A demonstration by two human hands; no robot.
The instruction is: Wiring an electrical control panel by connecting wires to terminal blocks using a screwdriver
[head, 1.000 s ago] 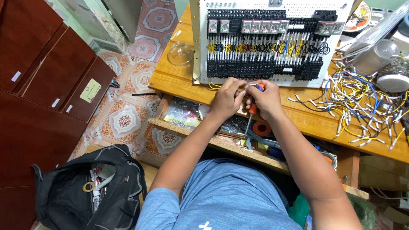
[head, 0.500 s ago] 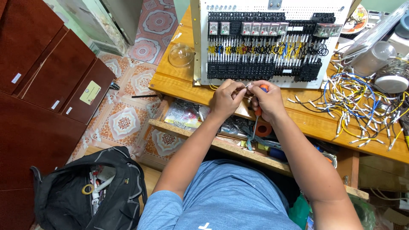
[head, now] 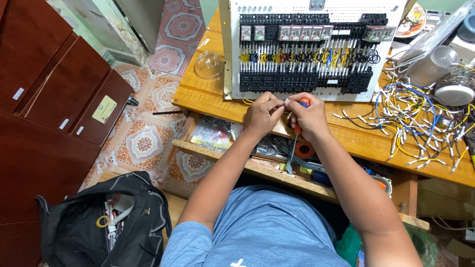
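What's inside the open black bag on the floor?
The black tool bag gapes open, showing a yellow tape roll, a white tool handle and some small tools beside them. Its flaps cover whatever lies deeper.

Just one view here, a head-worn cam looking steeply down and a bit forward over the person's own arms. It sits fairly close above the desk (head: pixel 208 96), catching the wiring panel (head: pixel 311 49) up top and floor on the left.
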